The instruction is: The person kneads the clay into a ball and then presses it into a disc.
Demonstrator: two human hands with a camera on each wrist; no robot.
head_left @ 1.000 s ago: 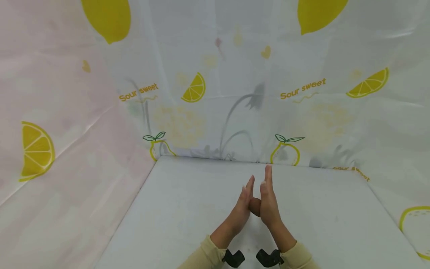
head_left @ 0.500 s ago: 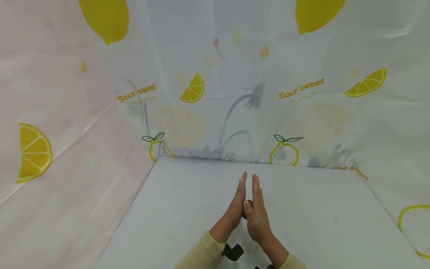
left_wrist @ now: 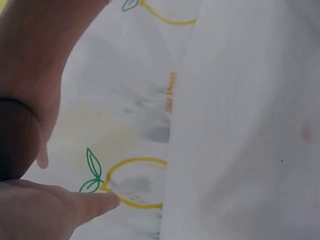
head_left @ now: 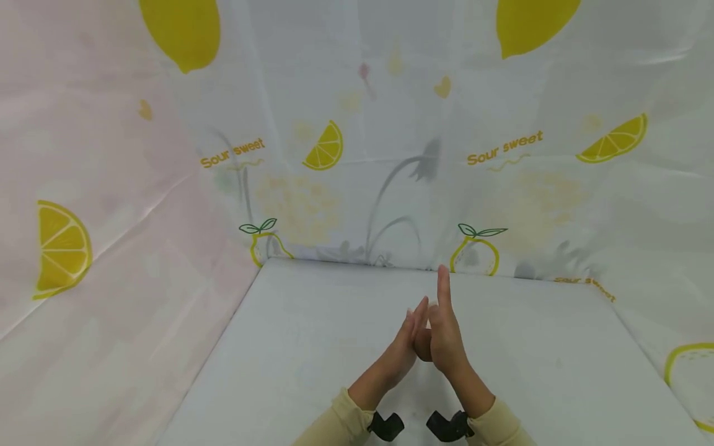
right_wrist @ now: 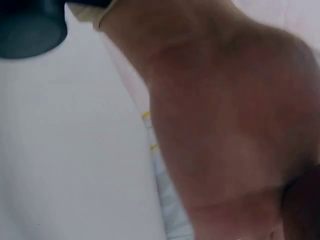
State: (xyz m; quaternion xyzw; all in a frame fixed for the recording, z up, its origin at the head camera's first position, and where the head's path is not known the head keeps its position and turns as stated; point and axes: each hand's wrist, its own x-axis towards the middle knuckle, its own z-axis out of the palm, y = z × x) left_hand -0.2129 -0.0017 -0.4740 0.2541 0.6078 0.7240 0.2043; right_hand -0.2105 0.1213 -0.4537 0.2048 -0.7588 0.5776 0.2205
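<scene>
A dark brown ball (head_left: 423, 345) is pressed between the two palms above the white table, in the middle of the head view. My left hand (head_left: 397, 354) lies against its left side, fingers extended and pointing forward. From the other side my right hand (head_left: 447, 339) presses it with straight fingers, which reach farther forward than the left ones. In the left wrist view the ball (left_wrist: 17, 140) shows at the left edge between both hands. The right wrist view has only part of the ball (right_wrist: 304, 205) at its lower right, beside the left palm.
The white table (head_left: 312, 322) stretches out under the hands. Lemon-printed cloth (head_left: 368, 124) rises along its back and sides. A black wrist mount sits on each forearm, the left one (head_left: 386, 426) and the right one (head_left: 448, 426), close to each other.
The palms rub back and forth over the ball. Since half a second ago the right hand has slid forward and right past the left, and the ball has shifted slightly right.
</scene>
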